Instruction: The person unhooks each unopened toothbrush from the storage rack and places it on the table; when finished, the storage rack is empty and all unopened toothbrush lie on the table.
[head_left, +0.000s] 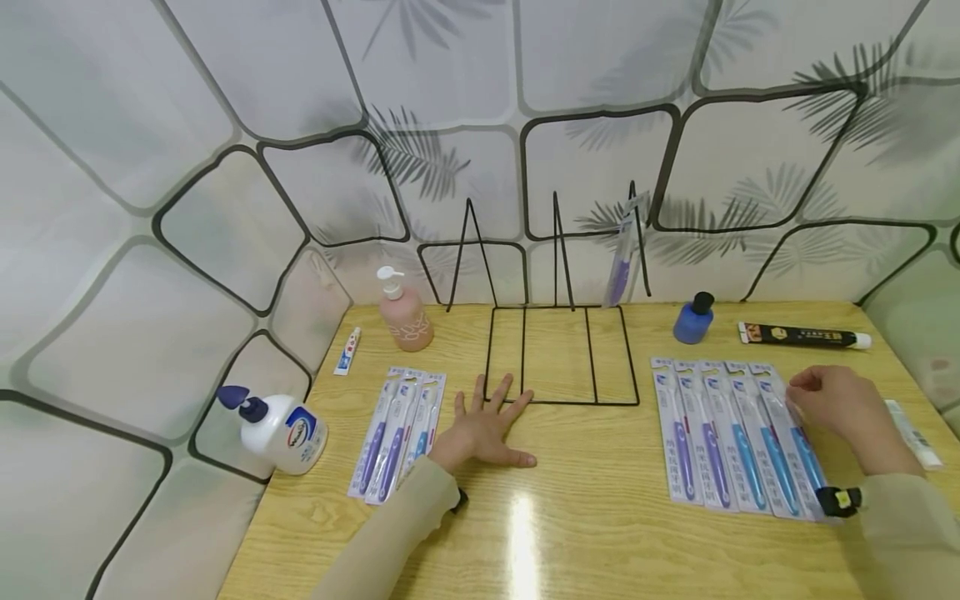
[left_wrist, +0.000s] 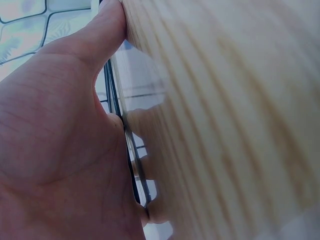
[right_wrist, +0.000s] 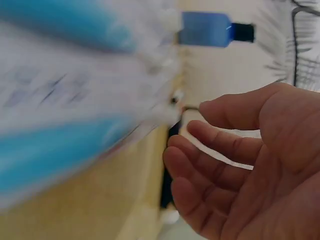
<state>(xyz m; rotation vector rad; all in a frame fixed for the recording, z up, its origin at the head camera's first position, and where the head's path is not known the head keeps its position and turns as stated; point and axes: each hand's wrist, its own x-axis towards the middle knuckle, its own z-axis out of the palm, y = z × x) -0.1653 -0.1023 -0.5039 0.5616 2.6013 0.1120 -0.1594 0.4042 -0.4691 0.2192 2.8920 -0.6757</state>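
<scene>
My left hand [head_left: 483, 429] lies flat on the wooden table with its fingers spread, fingertips at the front bar of a black wire rack [head_left: 555, 403]. The left wrist view shows its palm side close over the wood. Beside it on the left lie three packaged toothbrushes [head_left: 392, 437]. My right hand [head_left: 843, 408] hovers by the upper end of the rightmost packaged toothbrush [head_left: 806, 454], in a row of several with purple or blue handles. Its fingers are loosely curled in the right wrist view, with nothing between thumb and forefinger. One purple packaged toothbrush [head_left: 621, 267] stands upright at the rack's right end.
Left are a white pump bottle [head_left: 288, 437], a pink pump bottle [head_left: 407, 321] and a small toothpaste tube [head_left: 347, 352]. Back right are a blue bottle [head_left: 692, 323] and a black toothpaste tube [head_left: 802, 336]. A white tube [head_left: 913, 435] lies beyond my right hand. Patterned curtains [head_left: 465, 67] enclose the table.
</scene>
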